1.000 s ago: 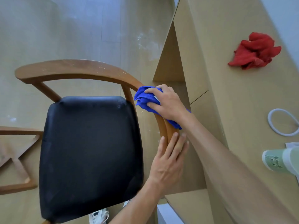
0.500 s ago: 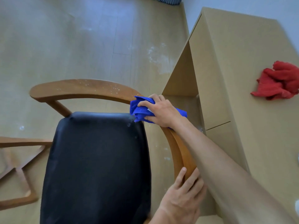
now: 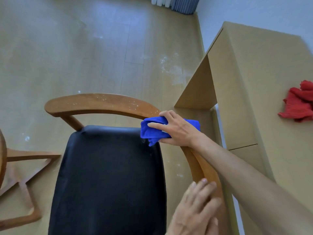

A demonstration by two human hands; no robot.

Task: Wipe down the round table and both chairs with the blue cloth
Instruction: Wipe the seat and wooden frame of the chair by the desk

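The right hand point(image 3: 176, 131) has slid the blue cloth point(image 3: 152, 131) farther along the chair's backrest point(image 3: 101, 104).

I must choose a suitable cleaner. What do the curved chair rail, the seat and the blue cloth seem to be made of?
Curved rail: looks like solid wood with a smooth brown varnish; grain and a soft sheen show, with pale specks on it.
Seat: black padding, probably leather or vinyl; smooth, with a faint gloss.
Blue cloth: soft fabric, perhaps microfibre; it bunches in folds under the right hand.
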